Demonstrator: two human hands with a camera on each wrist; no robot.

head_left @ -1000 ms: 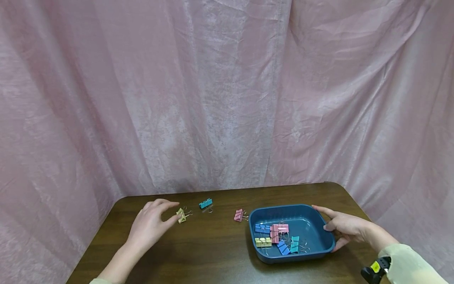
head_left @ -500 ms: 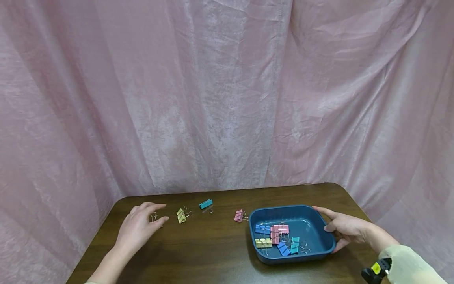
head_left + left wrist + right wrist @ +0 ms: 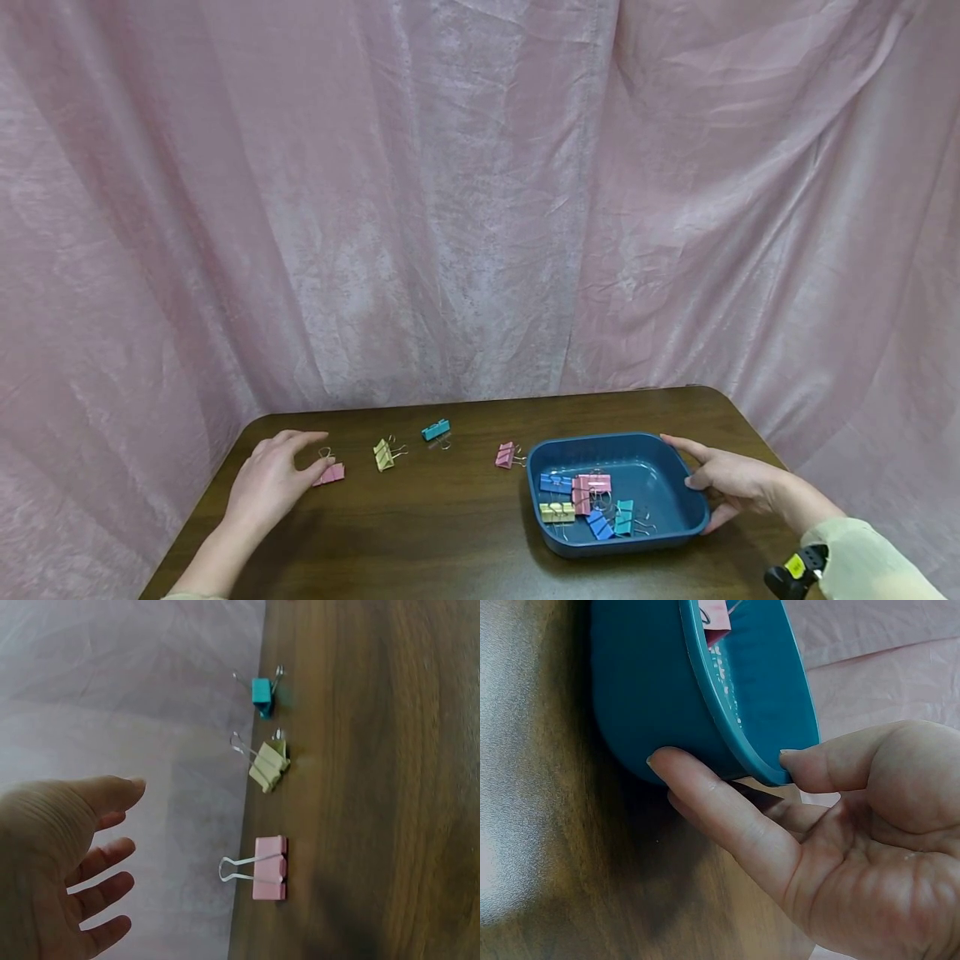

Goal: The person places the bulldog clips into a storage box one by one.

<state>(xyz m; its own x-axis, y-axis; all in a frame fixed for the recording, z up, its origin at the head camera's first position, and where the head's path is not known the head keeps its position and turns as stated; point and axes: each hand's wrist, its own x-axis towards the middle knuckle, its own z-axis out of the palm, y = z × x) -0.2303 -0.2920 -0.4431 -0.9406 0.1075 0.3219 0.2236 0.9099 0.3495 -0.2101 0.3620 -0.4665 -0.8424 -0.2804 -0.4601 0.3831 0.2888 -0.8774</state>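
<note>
My left hand (image 3: 268, 483) hovers over the table's left side with thumb and fingers spread apart and nothing between them. Just beside its fingertips lies a pink binder clip (image 3: 330, 474), whole in the left wrist view. A yellow binder clip (image 3: 384, 456) and a teal binder clip (image 3: 435, 430) lie farther right. Another pink binder clip (image 3: 505, 455) sits left of the dark blue tray (image 3: 663, 492). With my right hand (image 3: 738, 479) I grip the tray's right end. In the right wrist view the thumb is at the rim, the fingers against the outer wall (image 3: 652, 682).
Inside the tray several binder clips lie together on the left side, among them a blue clip (image 3: 556, 483) and a yellow clip (image 3: 557, 512). Behind the brown wooden table (image 3: 420, 533) hangs a pink curtain (image 3: 450, 208).
My left hand has moved left, away from the yellow clip, uncovering the pink clip on the left. My right hand and the tray have stayed in place.
</note>
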